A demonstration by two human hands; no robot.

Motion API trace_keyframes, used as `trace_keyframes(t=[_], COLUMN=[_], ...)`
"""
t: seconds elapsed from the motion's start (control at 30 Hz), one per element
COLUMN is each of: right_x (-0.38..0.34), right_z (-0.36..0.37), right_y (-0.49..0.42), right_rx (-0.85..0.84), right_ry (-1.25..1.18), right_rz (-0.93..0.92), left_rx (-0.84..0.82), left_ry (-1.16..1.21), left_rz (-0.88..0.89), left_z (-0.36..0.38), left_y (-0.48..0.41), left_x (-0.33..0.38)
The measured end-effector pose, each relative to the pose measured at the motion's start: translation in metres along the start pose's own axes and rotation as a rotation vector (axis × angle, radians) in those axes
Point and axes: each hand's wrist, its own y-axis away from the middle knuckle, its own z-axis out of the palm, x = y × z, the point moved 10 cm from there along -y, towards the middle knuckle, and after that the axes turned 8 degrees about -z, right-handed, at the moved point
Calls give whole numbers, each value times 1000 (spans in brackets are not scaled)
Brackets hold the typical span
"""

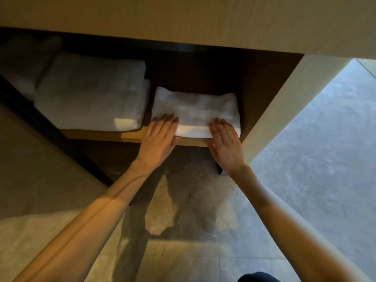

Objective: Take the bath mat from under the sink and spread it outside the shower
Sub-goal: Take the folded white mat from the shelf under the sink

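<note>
A folded white bath mat (195, 110) lies on the right part of a wooden shelf (132, 135) under the vanity counter. My left hand (159, 137) rests flat on the mat's front left corner, fingers together and stretched out. My right hand (224, 139) lies on the front right corner, fingers extended over the top, the thumb below the shelf's front edge. Neither hand has closed around the mat.
A stack of thick folded towels (91, 94) sits on the shelf left of the mat. The vanity's pale side panel (274, 110) stands close on the right. The counter's front (183, 21) overhangs above. Grey tiled floor (315, 159) spreads to the right and below.
</note>
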Motion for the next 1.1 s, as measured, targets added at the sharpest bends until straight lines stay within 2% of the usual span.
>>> trace_keyframes(t=[0.17, 0.5, 1.1], right_x=[4, 8, -30], right_z=[9, -1, -33], right_y=[-2, -3, 54], right_rx=[-9, 111, 215], right_ry=[17, 43, 59], right_rz=[-29, -51, -156], left_rx=[-8, 80, 126], left_ry=[-39, -9, 3], left_rz=[33, 60, 107], left_z=[15, 11, -7], left_y=[-9, -7, 57], left_x=[-2, 0, 4])
